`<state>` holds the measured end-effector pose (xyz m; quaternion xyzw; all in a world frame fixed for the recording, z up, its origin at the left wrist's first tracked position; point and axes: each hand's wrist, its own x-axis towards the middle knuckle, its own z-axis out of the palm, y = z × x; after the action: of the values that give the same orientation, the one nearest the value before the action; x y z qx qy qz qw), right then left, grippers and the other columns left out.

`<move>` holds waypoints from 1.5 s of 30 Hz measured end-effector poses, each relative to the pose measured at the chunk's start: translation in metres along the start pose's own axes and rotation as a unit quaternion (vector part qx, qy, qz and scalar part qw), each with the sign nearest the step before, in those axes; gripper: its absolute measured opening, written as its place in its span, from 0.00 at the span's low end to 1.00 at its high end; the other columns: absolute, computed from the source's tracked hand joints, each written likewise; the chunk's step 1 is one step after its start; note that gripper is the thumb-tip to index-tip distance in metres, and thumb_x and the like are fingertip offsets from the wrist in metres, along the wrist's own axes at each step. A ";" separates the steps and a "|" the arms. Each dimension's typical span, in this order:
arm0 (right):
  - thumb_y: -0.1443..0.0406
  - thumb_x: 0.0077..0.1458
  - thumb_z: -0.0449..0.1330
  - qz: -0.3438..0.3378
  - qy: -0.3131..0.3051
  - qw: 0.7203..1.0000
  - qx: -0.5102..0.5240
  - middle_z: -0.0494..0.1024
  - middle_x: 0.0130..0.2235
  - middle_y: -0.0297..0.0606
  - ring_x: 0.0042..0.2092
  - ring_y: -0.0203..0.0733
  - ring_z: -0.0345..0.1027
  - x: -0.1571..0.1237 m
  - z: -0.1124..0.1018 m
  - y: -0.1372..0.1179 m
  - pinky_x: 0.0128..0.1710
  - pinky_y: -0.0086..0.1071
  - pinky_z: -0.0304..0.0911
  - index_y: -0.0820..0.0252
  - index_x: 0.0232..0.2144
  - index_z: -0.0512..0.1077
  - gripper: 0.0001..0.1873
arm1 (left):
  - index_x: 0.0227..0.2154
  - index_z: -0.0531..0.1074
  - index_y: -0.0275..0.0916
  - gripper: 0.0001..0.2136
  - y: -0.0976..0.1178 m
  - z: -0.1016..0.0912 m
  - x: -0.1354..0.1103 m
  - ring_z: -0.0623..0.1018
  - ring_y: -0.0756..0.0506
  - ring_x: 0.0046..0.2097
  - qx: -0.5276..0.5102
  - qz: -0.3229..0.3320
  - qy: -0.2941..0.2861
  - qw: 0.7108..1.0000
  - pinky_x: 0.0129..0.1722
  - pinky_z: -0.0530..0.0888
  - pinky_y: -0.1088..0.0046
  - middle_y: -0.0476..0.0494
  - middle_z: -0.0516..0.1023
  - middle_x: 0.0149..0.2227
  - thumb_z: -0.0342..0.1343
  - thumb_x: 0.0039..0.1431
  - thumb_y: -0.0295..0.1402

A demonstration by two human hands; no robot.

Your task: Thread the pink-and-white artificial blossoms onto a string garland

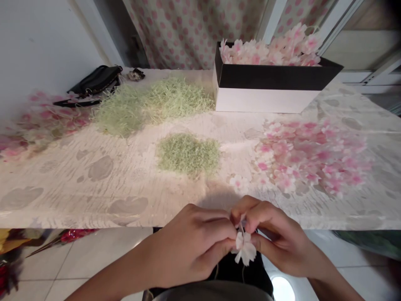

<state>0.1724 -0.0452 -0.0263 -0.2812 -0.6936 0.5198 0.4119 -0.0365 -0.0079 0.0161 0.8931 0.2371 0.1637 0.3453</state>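
Note:
Just off the table's front edge, my left hand and my right hand meet around a pale pink artificial flower. Its petals hang downward below my fingertips. The left thumb and fingers pinch it from one side, while the right fingers grip at its thin stem. Part of the stem is hidden between the fingers. Beyond my hands lies a small bunch of green shredded strands. To the right spreads a pile of pink and white artificial flowers.
A black-and-white box full of pink flowers stands at the back right. Larger heaps of green strands lie at the back. More pink flowers and a black bag are at left. Red wrapped items lie on the floor.

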 end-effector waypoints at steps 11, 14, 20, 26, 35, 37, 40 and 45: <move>0.70 0.65 0.50 0.011 0.091 0.993 0.080 0.65 0.43 0.37 0.43 0.38 0.65 0.005 0.005 -0.008 0.41 0.32 0.63 0.52 0.39 0.64 0.07 | 0.52 0.66 0.41 0.14 0.001 0.001 -0.004 0.74 0.52 0.39 -0.122 -0.027 0.109 0.986 0.41 0.69 0.79 0.48 0.73 0.39 0.53 0.64 0.24; 0.69 0.65 0.51 0.038 0.114 0.982 0.146 0.68 0.39 0.34 0.39 0.35 0.67 0.005 0.008 -0.007 0.38 0.29 0.63 0.51 0.38 0.64 0.06 | 0.48 0.68 0.42 0.13 -0.002 -0.001 -0.008 0.75 0.52 0.38 -0.084 -0.003 0.121 0.989 0.40 0.71 0.80 0.50 0.74 0.38 0.56 0.62 0.24; 0.63 0.61 0.60 0.081 0.131 0.953 0.260 0.72 0.36 0.30 0.33 0.31 0.69 0.003 0.009 0.005 0.33 0.26 0.64 0.50 0.41 0.65 0.08 | 0.41 0.69 0.39 0.05 -0.002 -0.003 -0.012 0.76 0.50 0.33 0.131 0.063 0.128 0.981 0.33 0.71 0.76 0.48 0.76 0.36 0.50 0.66 0.26; 0.64 0.57 0.65 0.146 0.109 0.941 0.287 0.73 0.34 0.30 0.34 0.30 0.69 -0.009 0.016 0.001 0.34 0.23 0.64 0.52 0.42 0.65 0.14 | 0.33 0.69 0.41 0.06 -0.001 0.006 -0.009 0.73 0.50 0.39 -0.226 0.007 0.183 0.957 0.40 0.70 0.77 0.48 0.69 0.36 0.53 0.66 0.36; 0.69 0.61 0.56 0.076 0.191 0.963 -0.171 0.74 0.36 0.34 0.38 0.41 0.72 -0.012 -0.003 -0.009 0.39 0.35 0.68 0.48 0.47 0.64 0.13 | 0.32 0.63 0.43 0.09 0.006 0.022 0.010 0.48 0.55 0.18 -0.606 -0.089 0.155 0.775 0.18 0.54 0.83 0.59 0.48 0.19 0.49 0.68 0.39; 0.71 0.59 0.56 0.041 0.243 0.888 -0.388 0.73 0.38 0.39 0.40 0.45 0.69 -0.008 -0.023 -0.008 0.40 0.39 0.66 0.54 0.42 0.67 0.09 | 0.29 0.64 0.41 0.11 0.008 0.013 0.013 0.54 0.54 0.20 -0.385 -0.179 0.145 0.893 0.19 0.55 0.81 0.58 0.51 0.20 0.48 0.68 0.38; 0.68 0.58 0.58 0.041 0.173 0.818 -0.546 0.71 0.39 0.47 0.42 0.54 0.66 -0.002 -0.042 -0.003 0.39 0.48 0.65 0.62 0.38 0.70 0.05 | 0.32 0.68 0.39 0.10 0.008 0.006 0.030 0.63 0.52 0.19 -0.024 -0.236 0.096 0.967 0.20 0.59 0.76 0.57 0.59 0.17 0.46 0.67 0.34; 0.72 0.61 0.50 0.043 0.119 0.776 -0.618 0.73 0.33 0.48 0.35 0.52 0.66 0.006 -0.042 0.004 0.33 0.48 0.66 0.64 0.31 0.70 0.10 | 0.40 0.72 0.31 0.11 0.001 0.017 0.062 0.79 0.38 0.25 0.224 -0.259 0.012 0.940 0.24 0.70 0.65 0.38 0.79 0.27 0.45 0.65 0.27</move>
<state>0.2053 -0.0187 -0.0235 -0.5647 -0.7981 -0.0406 0.2063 0.0234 0.0161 0.0126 0.8530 0.4949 0.0218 0.1642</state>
